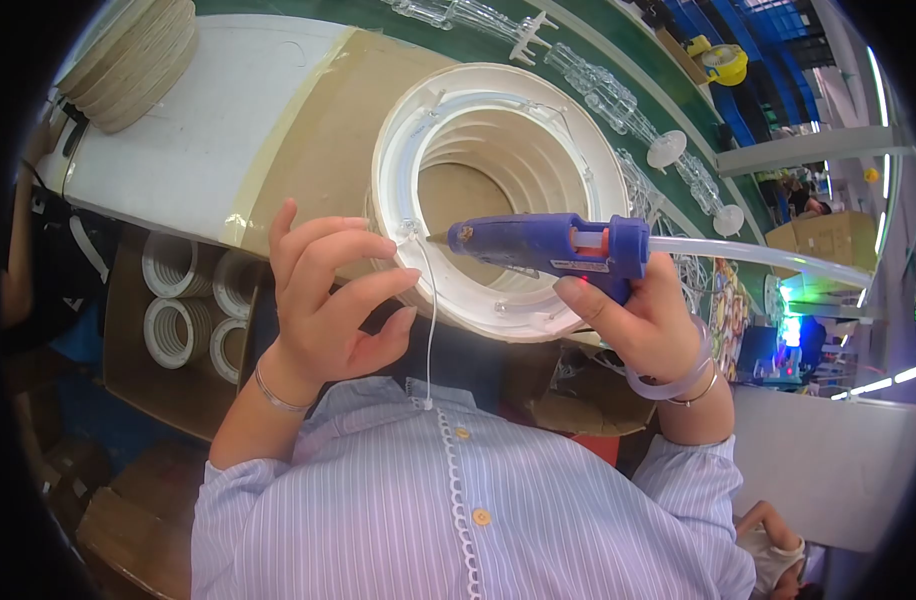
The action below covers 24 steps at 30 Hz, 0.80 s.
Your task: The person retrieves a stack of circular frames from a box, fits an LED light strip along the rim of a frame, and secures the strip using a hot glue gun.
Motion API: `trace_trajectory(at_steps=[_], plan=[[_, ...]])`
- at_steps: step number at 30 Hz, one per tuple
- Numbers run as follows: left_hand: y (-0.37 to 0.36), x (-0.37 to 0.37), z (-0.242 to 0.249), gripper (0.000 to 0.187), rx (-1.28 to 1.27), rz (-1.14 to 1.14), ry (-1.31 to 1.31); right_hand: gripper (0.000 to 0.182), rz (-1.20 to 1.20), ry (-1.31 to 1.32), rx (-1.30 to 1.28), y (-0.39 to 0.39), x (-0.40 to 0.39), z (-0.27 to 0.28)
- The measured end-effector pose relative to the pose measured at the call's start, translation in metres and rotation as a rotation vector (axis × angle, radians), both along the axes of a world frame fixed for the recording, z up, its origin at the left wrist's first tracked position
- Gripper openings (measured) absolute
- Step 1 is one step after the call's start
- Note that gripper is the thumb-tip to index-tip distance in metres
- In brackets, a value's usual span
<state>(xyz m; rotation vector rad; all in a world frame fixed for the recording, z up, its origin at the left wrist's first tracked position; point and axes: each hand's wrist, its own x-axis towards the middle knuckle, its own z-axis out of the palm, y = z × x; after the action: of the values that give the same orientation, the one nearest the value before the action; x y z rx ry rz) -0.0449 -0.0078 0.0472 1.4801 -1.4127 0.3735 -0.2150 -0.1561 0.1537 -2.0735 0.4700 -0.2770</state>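
Note:
My right hand (646,325) is wrapped round a blue hot glue gun (548,243), with a clear glue stick (758,257) running out of its back end. The gun's nozzle points left, close over the inner rim of a stack of white rings (501,85). Near the nozzle tip, a thin white wire (433,320) comes off the top ring and hangs down toward my shirt. A clear strip (468,100) lies along the groove of that ring. My left hand (343,290) hovers at the ring's left edge, fingers spread and holding nothing.
Under the rings lies a brown cardboard sheet (298,140) on a white table (238,90). Clear plastic parts (598,95) lie along a green surface behind. Lower left, a cardboard box (128,340) holds several white rings. Another person (773,545) is at lower right.

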Motion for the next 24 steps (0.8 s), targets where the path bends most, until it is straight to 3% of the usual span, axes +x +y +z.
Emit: trace_trajectory(at_steps=[7,9,10,18,24], plan=[[0.002,0.002,0.003,0.017,0.013,0.015,-0.061,0.023,0.057,0.011,0.042,0.002,-0.004,0.009],[0.002,0.002,0.004,0.017,0.015,0.008,-0.06,0.032,-0.125,0.217,0.234,0.004,-0.008,0.019],[0.002,0.002,0.004,0.017,0.016,0.01,-0.059,0.028,-0.156,0.225,0.284,0.004,-0.007,0.025],[0.003,0.001,0.006,0.018,0.028,0.017,-0.053,0.03,-0.173,0.136,0.329,-0.003,-0.022,0.017],[0.006,0.004,0.005,0.019,0.052,0.007,-0.063,0.025,-0.41,-0.035,0.161,-0.022,-0.033,0.014]])
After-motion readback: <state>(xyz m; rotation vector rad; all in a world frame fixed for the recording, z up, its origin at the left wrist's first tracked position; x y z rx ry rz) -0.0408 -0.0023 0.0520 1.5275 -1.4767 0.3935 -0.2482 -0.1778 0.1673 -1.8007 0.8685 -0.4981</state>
